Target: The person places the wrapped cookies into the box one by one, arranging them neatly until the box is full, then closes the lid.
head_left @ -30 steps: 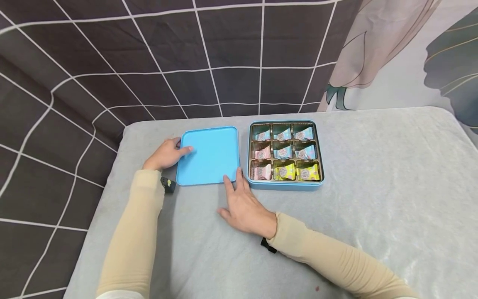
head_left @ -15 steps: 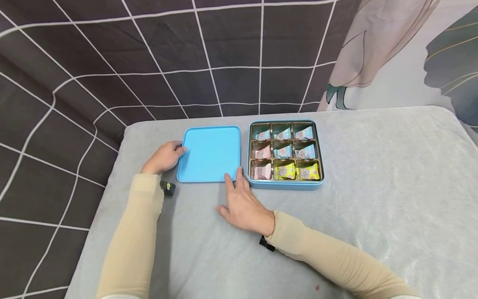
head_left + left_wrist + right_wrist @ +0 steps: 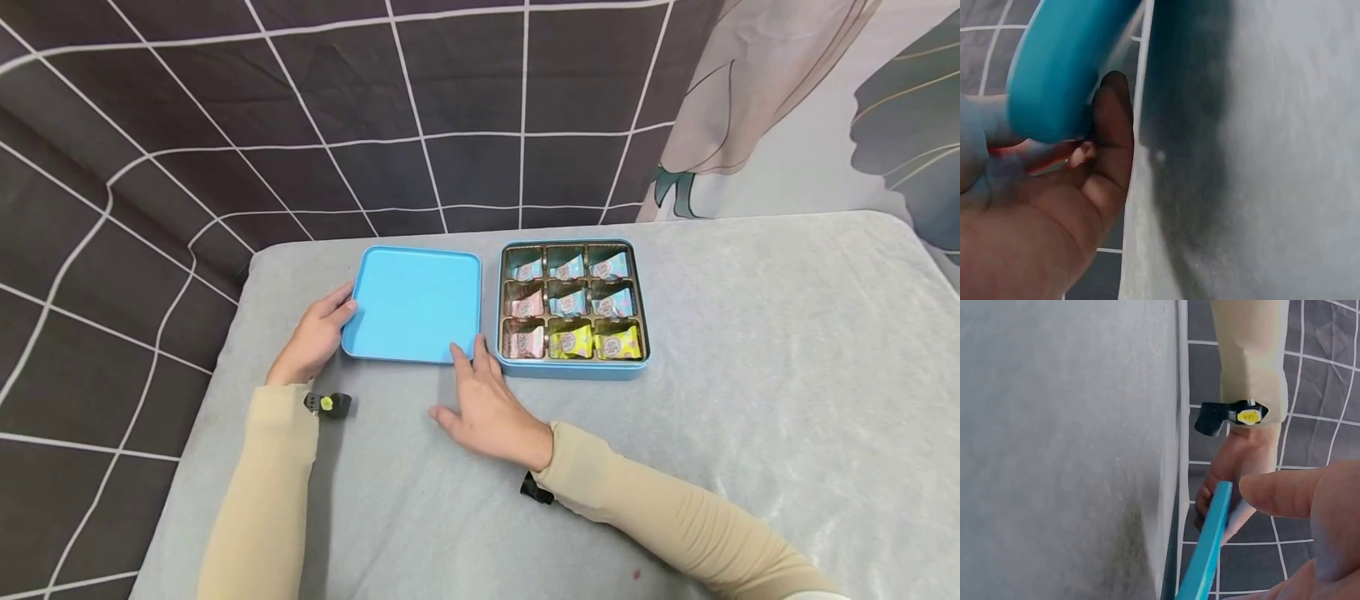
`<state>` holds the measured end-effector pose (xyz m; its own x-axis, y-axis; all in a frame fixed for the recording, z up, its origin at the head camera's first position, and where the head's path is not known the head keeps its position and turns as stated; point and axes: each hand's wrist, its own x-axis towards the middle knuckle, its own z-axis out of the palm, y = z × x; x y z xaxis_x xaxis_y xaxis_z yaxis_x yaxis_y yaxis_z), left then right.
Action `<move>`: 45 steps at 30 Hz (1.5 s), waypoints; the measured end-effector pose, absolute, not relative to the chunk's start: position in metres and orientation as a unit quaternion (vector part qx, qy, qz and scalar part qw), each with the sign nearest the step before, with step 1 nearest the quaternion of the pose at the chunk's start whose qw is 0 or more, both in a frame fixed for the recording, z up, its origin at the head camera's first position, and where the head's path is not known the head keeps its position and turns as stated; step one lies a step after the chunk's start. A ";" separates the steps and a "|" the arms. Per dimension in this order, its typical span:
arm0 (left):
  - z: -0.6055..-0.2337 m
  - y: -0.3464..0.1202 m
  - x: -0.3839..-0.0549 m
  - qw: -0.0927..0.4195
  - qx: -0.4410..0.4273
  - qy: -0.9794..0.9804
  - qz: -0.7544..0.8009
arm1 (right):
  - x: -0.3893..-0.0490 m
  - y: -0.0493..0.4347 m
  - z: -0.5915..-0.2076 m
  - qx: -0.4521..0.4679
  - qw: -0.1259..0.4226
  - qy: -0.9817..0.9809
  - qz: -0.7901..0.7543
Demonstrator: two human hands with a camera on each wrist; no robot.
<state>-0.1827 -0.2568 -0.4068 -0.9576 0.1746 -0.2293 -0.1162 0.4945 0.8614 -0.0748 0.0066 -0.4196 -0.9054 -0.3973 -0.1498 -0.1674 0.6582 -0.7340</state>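
A light-blue tin lid (image 3: 414, 304) is beside the open tin (image 3: 573, 372). With thumb and fingers my left hand (image 3: 309, 340) grips the lid's left side, which is tilted up off the cloth; the left wrist view shows fingers under its blue rim (image 3: 1054, 75). Straight fingers of my right hand (image 3: 495, 408) touch the lid's near right corner, right by the tin. In the right wrist view the lid's raised edge (image 3: 1207, 547) slants upward. A tray in the tin holds small wrapped candies (image 3: 567, 303), blue, pink and yellow-green, one per compartment.
Grey cloth (image 3: 765, 375) covers the table. Behind it and to the left hangs a dark curtain (image 3: 465, 92) with white grid lines; a patterned curtain (image 3: 780, 92) hangs at the back right. Each wrist wears a black camera, such as the left one (image 3: 330, 405).
My left hand has slid nearer along the lid's left side and now raises that side; before, the lid lay flat. The right hand and the tin have stayed nearly still.
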 end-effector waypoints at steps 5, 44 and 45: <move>-0.401 -0.251 -0.175 0.093 0.011 0.830 0.551 | -0.075 0.008 -0.417 -0.154 0.156 0.884 -0.412; -0.325 -0.209 -0.148 -0.161 0.103 0.746 0.638 | -0.098 0.047 -0.371 -0.058 0.167 0.731 -0.659; -0.325 -0.208 -0.148 -0.163 0.113 0.746 0.636 | -0.102 0.051 -0.367 -0.050 0.173 0.717 -0.673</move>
